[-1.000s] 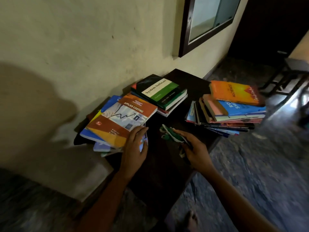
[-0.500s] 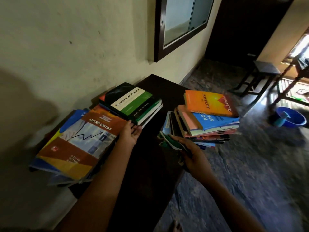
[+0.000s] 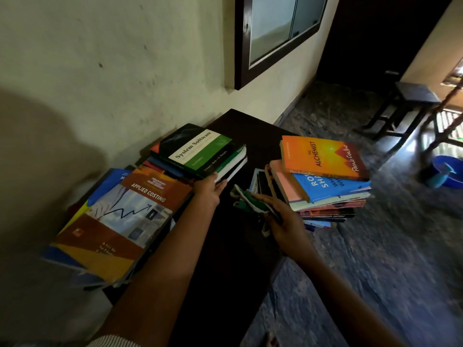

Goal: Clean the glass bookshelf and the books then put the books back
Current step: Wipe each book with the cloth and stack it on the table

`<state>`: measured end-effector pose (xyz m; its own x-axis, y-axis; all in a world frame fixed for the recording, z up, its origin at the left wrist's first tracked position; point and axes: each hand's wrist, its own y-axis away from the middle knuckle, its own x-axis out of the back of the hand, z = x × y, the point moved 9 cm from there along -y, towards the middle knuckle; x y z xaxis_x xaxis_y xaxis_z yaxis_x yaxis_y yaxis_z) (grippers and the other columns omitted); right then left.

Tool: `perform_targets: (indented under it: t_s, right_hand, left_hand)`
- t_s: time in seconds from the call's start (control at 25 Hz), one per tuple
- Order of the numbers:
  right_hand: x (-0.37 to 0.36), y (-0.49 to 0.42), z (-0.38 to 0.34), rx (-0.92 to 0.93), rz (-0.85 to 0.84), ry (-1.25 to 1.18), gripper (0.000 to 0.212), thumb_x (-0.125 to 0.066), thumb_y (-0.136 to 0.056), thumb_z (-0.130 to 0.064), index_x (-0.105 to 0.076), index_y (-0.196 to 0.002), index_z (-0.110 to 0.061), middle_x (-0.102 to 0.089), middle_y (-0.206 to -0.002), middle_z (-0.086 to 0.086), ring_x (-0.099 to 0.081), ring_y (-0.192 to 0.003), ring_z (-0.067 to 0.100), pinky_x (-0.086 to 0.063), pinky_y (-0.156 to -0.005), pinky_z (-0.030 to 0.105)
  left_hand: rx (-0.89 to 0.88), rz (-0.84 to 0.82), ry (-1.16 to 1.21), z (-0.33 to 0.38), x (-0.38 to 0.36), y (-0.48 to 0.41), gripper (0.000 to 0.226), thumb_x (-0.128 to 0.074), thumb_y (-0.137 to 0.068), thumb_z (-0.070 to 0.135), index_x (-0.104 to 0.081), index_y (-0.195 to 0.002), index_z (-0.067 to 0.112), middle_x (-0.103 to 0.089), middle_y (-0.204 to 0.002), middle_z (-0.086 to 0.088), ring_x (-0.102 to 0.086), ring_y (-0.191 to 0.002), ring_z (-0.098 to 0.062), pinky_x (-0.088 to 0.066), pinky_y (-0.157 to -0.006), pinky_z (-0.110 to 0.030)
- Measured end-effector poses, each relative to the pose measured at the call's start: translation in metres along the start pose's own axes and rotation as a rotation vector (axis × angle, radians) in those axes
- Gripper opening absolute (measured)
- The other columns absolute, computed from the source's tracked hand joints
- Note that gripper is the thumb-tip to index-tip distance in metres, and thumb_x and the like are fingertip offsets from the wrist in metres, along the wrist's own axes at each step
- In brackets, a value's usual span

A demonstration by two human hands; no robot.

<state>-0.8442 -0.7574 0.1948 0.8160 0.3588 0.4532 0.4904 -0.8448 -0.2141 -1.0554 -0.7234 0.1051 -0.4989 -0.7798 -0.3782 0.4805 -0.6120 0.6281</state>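
Three stacks of books lie on a dark table [image 3: 238,246] against the wall. The near-left stack is topped by the "Applied Costing" book [image 3: 120,221]. Behind it, the "System Software" book [image 3: 198,151] tops a second stack, and my left hand [image 3: 208,190] has its fingers at the near corner of that stack. On the right, "The Alchemist" [image 3: 323,156] crowns a third, untidy stack. My right hand [image 3: 278,219] holds a green and white cloth [image 3: 246,200] just left of that stack. The glass bookshelf [image 3: 278,28] hangs on the wall above.
A dark stool [image 3: 406,101] stands on the floor at the far right. A blue basin [image 3: 448,171] sits on the floor near the right edge. Grey stone floor [image 3: 375,259] stretches to the right of the table.
My left hand left the "Applied Costing" book and reached forward to the corner of the "System Software" stack. My right hand kept the cloth. The view swung right.
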Motion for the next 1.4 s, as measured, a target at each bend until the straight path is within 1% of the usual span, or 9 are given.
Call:
perform_targets:
  t_s: [0.28,0.4,0.6,0.8,0.96,1.12,1.24,1.32,1.4]
  right_hand:
    - [0.021,0.003,-0.024,0.034,0.057,0.009,0.058,-0.045,-0.086,0.016,-0.052,-0.122,-0.029,-0.057,-0.108,-0.014,-0.058,-0.07,-0.011,-0.041,-0.062,0.002]
    - [0.029,0.005,-0.045,0.091,0.085,0.049,0.058,-0.046,-0.085,0.015,-0.052,-0.122,-0.028,-0.056,-0.107,-0.015,-0.058,-0.092,0.003,-0.04,-0.07,-0.001]
    - [0.04,0.012,-0.084,0.22,0.155,0.11,0.053,-0.047,-0.083,-0.005,-0.049,-0.124,-0.038,-0.058,-0.122,-0.007,-0.054,-0.112,0.009,-0.043,-0.091,0.016]
    - [0.024,0.05,-0.145,0.402,0.091,0.127,0.058,-0.051,-0.078,0.011,-0.054,-0.124,-0.024,-0.055,-0.126,-0.015,-0.045,-0.119,-0.008,-0.034,-0.096,0.008]
    - [-0.019,0.088,-0.166,0.468,-0.065,0.131,0.062,-0.052,-0.073,0.014,-0.057,-0.123,-0.022,-0.057,-0.128,-0.006,-0.049,-0.123,0.004,-0.035,-0.102,0.015]
    - [-0.076,0.105,-0.135,0.365,-0.218,0.146,0.069,-0.051,-0.069,0.017,-0.058,-0.124,-0.025,-0.057,-0.129,-0.004,-0.051,-0.121,0.004,-0.041,-0.1,0.021]
    - [-0.105,0.101,-0.099,0.245,-0.242,0.159,0.062,-0.048,-0.074,0.015,-0.06,-0.122,-0.022,-0.059,-0.127,-0.003,-0.059,-0.098,0.004,-0.047,-0.08,0.014]
    - [-0.117,0.089,-0.077,0.165,-0.232,0.179,0.059,-0.046,-0.075,0.015,-0.061,-0.122,-0.019,-0.061,-0.12,-0.001,-0.064,-0.088,0.014,-0.052,-0.076,0.023]
    - [-0.127,0.07,-0.061,0.123,-0.205,0.229,0.06,-0.048,-0.073,0.014,-0.061,-0.123,-0.016,-0.062,-0.122,0.006,-0.064,-0.098,0.025,-0.05,-0.083,0.031]
  left_hand:
    - [-0.028,0.012,0.516,0.026,-0.016,0.018,0.03,-0.045,-0.097,0.013,-0.041,-0.127,0.015,-0.05,-0.131,-0.016,-0.046,-0.124,-0.031,-0.039,-0.103,-0.032]
    - [-0.168,-0.164,0.415,0.058,-0.026,0.038,0.028,-0.042,-0.097,0.009,-0.046,-0.124,0.0,-0.056,-0.1,-0.016,-0.048,-0.124,-0.03,-0.041,-0.103,-0.036]
    - [-0.136,-0.364,0.376,0.05,0.001,0.086,0.021,-0.047,-0.094,0.01,-0.053,-0.112,0.001,-0.067,-0.09,-0.016,-0.062,-0.095,-0.028,-0.054,-0.084,-0.038]
    - [-0.057,-0.548,0.4,0.023,0.066,0.143,0.082,-0.092,-0.031,0.006,-0.058,-0.105,0.0,-0.069,-0.099,-0.021,-0.068,-0.092,-0.035,-0.054,-0.084,-0.047]
    - [0.068,-0.404,0.273,-0.041,0.151,0.169,0.064,-0.095,-0.01,0.011,-0.074,-0.069,0.001,-0.07,-0.089,-0.023,-0.071,-0.076,-0.033,-0.058,-0.055,-0.039]
    - [0.168,-0.239,0.13,-0.101,0.226,0.182,0.008,-0.056,-0.081,-0.003,-0.054,-0.088,0.0,-0.071,-0.078,-0.019,-0.071,-0.069,-0.031,-0.058,-0.054,-0.038]
    - [0.131,-0.135,0.102,-0.11,0.261,0.177,0.005,-0.054,-0.09,0.005,-0.05,-0.088,0.006,-0.066,-0.083,-0.014,-0.069,-0.071,-0.029,-0.058,-0.053,-0.033]
    - [0.099,-0.169,0.092,-0.109,0.265,0.177,0.05,-0.086,-0.058,0.017,-0.052,-0.093,0.005,-0.069,-0.083,-0.015,-0.071,-0.071,-0.025,-0.058,-0.055,-0.031]
    - [0.091,-0.177,0.069,-0.116,0.268,0.176,0.074,-0.088,-0.05,0.026,-0.053,-0.109,0.001,-0.072,-0.084,-0.014,-0.071,-0.074,-0.023,-0.059,-0.06,-0.031]
